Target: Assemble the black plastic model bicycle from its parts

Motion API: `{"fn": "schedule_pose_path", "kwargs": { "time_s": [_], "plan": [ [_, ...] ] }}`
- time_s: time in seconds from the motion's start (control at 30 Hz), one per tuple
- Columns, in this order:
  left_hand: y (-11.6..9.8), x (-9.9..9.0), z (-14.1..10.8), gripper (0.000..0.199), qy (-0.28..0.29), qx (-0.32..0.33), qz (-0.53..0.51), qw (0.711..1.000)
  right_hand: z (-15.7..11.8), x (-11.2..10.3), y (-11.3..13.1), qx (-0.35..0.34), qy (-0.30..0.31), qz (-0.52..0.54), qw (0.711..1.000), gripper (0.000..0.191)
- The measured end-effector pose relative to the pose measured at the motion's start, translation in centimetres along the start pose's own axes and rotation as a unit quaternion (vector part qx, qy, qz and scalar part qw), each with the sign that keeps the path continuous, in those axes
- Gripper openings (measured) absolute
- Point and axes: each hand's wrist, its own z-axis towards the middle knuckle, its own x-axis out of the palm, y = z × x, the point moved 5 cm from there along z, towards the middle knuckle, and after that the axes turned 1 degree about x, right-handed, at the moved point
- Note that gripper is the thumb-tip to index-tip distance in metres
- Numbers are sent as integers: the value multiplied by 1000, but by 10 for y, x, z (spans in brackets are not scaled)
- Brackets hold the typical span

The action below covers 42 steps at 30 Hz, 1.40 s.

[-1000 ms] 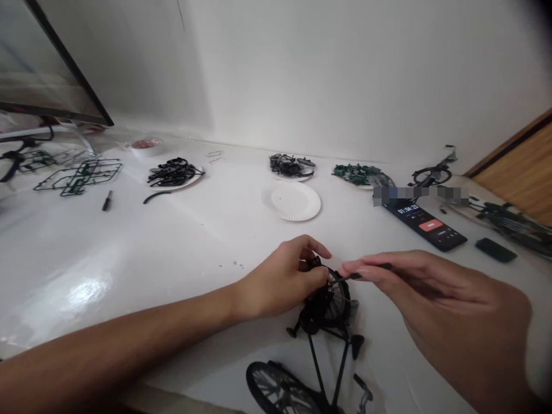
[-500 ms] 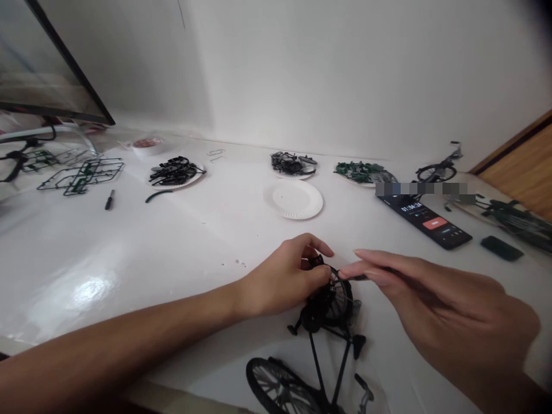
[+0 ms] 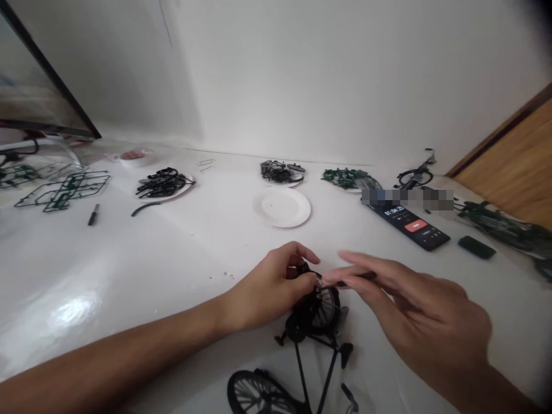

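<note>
A black model bicycle [image 3: 301, 368] lies on the white table in front of me, its handlebar end towards me. My left hand [image 3: 280, 287] is closed on its far end, thumb and fingers pinching near the hub of the spoked wheel [image 3: 328, 310]. My right hand [image 3: 414, 305] is closed around a slim dark screwdriver [image 3: 360, 279], the tip pointing at that hub beside my left thumb. One finger of the right hand is lifted and slightly blurred. The fingers hide the exact contact between tip and hub.
An empty paper plate [image 3: 284, 208] stands ahead. Behind it are plates of black parts [image 3: 164, 184], grey parts [image 3: 280, 171] and green parts [image 3: 345, 178]. A phone [image 3: 409, 224], a dark green block [image 3: 476, 247] and another model bicycle [image 3: 416, 175] are right; a second screwdriver [image 3: 94, 215] lies left.
The view has swung right, so everything sits further left. The screwdriver shows more of its length and lies at a different angle in my right hand. My left hand keeps its grip.
</note>
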Motion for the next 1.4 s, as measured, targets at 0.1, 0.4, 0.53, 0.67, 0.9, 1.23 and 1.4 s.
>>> {"fn": "schedule_pose_path", "kwargs": {
  "time_s": [0.1,0.4,0.53,0.67,0.9,1.23,1.4],
  "plan": [
    [0,1,0,20,9,3,-15,1000,-2,5,1,-26,68,48,996,54],
    [-1,2,1,28,-1,6,2,1000,8,6,4,19,55,59,997,9],
    [-1,1,0,27,-5,2,10,1000,6,7,-4,64,45,76,994,8],
    [0,2,1,25,9,1,-25,1000,4,7,-3,34,60,83,994,27],
    [1,-1,2,26,-4,12,15,1000,5,3,2,18,63,2,998,17],
    [1,-1,3,25,1,8,-14,1000,3,3,5,9,28,-2,1000,16],
    [-1,1,1,25,-1,15,-4,1000,1,1,6,34,29,-33,998,15]
  ]
}}
